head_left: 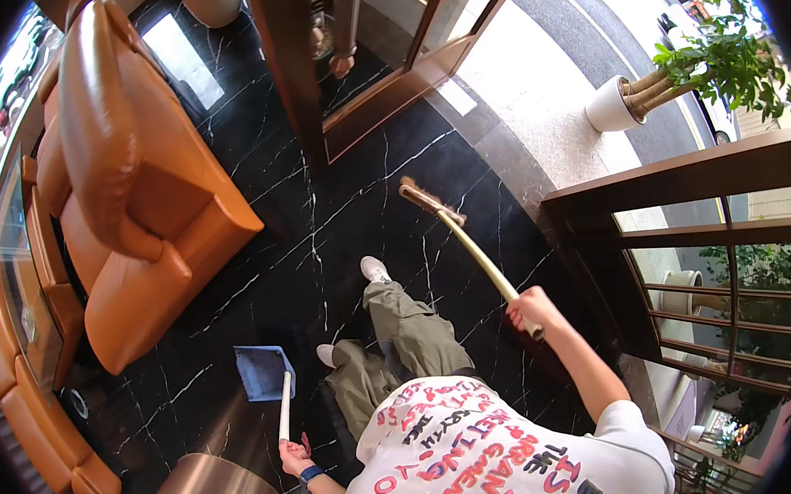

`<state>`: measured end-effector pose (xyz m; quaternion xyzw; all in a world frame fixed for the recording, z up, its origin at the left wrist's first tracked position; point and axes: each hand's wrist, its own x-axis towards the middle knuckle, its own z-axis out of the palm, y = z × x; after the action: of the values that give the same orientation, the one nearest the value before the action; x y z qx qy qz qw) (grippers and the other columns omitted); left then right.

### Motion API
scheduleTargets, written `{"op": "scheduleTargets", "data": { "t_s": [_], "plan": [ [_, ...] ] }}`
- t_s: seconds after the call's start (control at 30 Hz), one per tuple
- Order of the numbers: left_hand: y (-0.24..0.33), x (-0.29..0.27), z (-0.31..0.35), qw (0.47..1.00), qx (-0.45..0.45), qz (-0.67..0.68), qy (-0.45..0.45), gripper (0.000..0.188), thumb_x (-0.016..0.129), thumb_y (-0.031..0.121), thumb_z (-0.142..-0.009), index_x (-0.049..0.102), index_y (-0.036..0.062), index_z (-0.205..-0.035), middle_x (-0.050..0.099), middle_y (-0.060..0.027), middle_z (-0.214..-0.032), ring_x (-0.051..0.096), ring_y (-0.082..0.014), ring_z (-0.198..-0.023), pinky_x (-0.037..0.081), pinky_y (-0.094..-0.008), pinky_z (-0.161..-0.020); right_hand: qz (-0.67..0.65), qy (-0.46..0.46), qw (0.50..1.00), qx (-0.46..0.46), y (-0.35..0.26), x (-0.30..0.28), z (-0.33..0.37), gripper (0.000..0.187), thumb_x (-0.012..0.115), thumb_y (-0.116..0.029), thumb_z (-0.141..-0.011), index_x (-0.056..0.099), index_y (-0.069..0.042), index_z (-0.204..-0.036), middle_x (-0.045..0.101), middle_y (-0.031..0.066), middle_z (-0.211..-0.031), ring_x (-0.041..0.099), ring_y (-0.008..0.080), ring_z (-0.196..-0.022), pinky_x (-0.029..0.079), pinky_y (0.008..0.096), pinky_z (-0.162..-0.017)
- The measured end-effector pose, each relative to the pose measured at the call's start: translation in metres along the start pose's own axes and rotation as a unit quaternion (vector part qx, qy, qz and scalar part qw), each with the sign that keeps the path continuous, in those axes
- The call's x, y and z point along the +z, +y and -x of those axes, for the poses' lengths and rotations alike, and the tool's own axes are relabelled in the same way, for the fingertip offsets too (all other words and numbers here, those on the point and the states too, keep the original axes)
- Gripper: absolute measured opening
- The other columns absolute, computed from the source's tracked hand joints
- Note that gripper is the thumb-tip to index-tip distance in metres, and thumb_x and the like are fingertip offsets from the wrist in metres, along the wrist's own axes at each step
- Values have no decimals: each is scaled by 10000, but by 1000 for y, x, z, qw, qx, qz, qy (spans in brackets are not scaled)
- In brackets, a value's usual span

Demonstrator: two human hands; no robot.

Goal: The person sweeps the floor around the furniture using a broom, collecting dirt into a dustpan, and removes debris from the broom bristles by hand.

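Loose white shirt fabric (508,469), printed in red and black, lies nearest. The right grip (530,310) wraps the pale, smooth stick (485,262) of a broom whose narrow brown head (431,202) shows against glossy black, white-veined floor (353,197) ahead of the shoes (374,269). The left grip (293,459) holds the slim white handle (286,407) of a blue, scoop-shaped dustpan (262,373) left of them.

Smooth plastic is seen in the dustpan (262,373) at lower left, glossy veined stone in the floor (356,221) mid-frame.

Orange leather sofa (148,265), potted tree (647,92), brown-framed door (679,188)
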<state>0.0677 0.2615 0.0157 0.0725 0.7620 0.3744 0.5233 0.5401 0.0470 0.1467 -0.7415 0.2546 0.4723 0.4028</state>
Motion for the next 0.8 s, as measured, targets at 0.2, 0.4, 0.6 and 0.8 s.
{"op": "scheduleTargets", "data": {
  "t_s": [0.2, 0.4, 0.6, 0.8],
  "plan": [
    [-5, 64, 52, 998, -8, 17, -55, 94, 503, 86, -702, 454, 49, -631, 406, 8, -527, 366, -51, -411, 293, -155, -352, -71, 16, 997, 27, -107, -71, -83, 165, 474, 79, -646, 389, 42, -510, 385, 54, -445, 414, 111, -351, 313, 219, -304],
    [-16, 85, 77, 987, -45, 76, -132, 63, 483, 92, -722, 447, 44, -701, 411, 15, -584, 364, -19, -426, 313, -117, -359, 4, 76, 993, -86, -182, -77, -150, 138, 472, 53, -614, 419, 40, -488, 414, 88, -428, 430, 144, -335, 327, 249, -302],
    [-16, 105, 100, 987, -74, -21, -141, 34, 440, 77, -724, 427, 64, -695, 374, 21, -580, 334, -35, -427, 299, -159, -363, 126, 113, 973, -157, -220, -45, -282, 102, 489, -9, -581, 480, 36, -490, 476, 102, -442, 475, 181, -347, 363, 288, -327],
    [-14, 99, 115, 988, -78, 12, -135, 63, 446, 67, -700, 396, 81, -664, 373, 22, -577, 335, -35, -424, 305, -154, -363, 186, 18, 980, -62, -227, 1, -313, 92, 519, -14, -635, 483, 28, -562, 499, 92, -510, 486, 158, -398, 385, 280, -349]
  ]
}}
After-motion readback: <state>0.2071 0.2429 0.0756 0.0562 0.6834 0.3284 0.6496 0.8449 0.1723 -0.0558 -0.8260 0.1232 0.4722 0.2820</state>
